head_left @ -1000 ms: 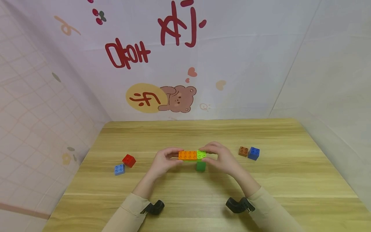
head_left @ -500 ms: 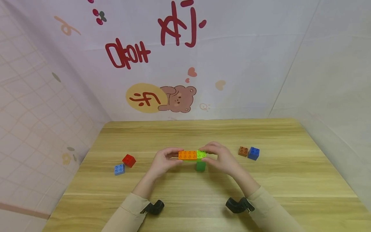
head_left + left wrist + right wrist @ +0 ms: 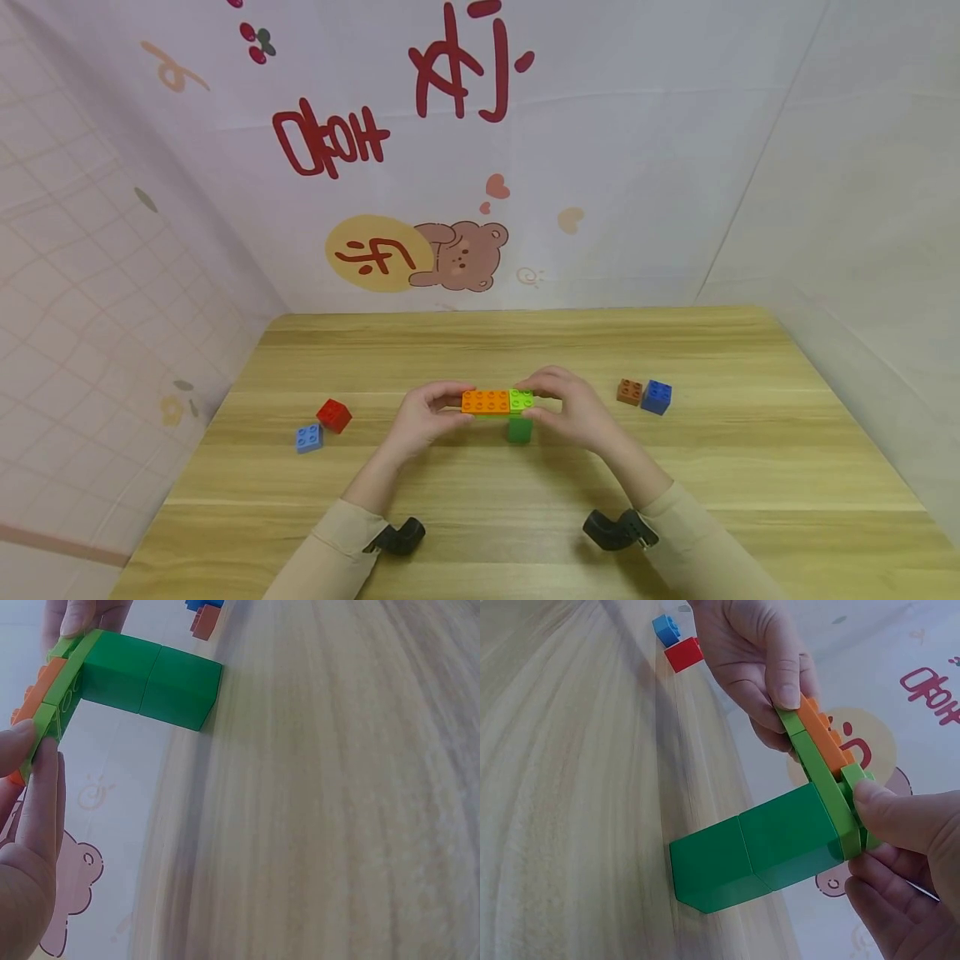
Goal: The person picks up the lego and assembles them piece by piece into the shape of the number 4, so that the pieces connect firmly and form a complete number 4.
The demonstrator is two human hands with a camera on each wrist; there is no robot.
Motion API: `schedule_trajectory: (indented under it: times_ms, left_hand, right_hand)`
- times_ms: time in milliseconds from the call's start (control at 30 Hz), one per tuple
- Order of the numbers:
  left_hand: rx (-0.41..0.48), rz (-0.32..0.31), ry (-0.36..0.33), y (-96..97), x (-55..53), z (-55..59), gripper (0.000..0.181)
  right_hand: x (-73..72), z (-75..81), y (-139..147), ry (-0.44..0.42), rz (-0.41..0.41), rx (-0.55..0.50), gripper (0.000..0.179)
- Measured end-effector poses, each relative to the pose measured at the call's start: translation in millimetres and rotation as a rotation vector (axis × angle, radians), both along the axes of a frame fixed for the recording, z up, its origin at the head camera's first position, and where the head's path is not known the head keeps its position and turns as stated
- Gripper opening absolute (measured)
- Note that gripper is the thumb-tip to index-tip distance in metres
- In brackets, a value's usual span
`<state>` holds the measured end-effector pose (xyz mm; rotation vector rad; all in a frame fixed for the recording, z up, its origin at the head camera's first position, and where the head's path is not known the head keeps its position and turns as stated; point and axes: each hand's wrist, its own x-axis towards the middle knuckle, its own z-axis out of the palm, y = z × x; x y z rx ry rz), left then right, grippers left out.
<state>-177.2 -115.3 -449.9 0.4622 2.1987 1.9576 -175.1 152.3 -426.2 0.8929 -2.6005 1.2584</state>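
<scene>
The left end of an orange brick point(image 3: 485, 402) is pinched between the thumb and fingers of the left hand point(image 3: 423, 421), while a small light green brick point(image 3: 521, 401) at the other end is gripped by the thumb and fingers of the right hand point(image 3: 573, 404). Both bricks are set side by side on a light green layer point(image 3: 829, 795) (two pieces, end to end, are shown by the wrist views). Under the right-hand end, that layer is carried by a column of two dark green blocks point(image 3: 754, 847); whether its foot is touching the wooden table point(image 3: 525, 542) cannot be told. Farther out, a red brick point(image 3: 333, 416) is seen on the table to the left, with a light blue brick point(image 3: 309, 438) just beside it. To the right, a brown brick point(image 3: 629, 392) and a dark blue brick point(image 3: 657, 397) are placed close together. Behind the table, a pale cloth is printed with a bear point(image 3: 468, 257) and red lettering point(image 3: 330, 137)
</scene>
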Motion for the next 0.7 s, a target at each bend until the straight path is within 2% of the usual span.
schedule_trajectory:
  times_ms: [433,700]
  left_hand:
    - [-0.004,0.018,-0.001,-0.5,1.6,1.5,0.042]
    - [0.006,0.006,0.000,-0.7,1.3,1.0,0.043]
  right_hand:
    - [-1.7,-1.9,0.4,-0.005,-0.008,0.020,0.032]
    - [-2.1,-0.2,1.2,-0.023,-0.003,0.032,0.031]
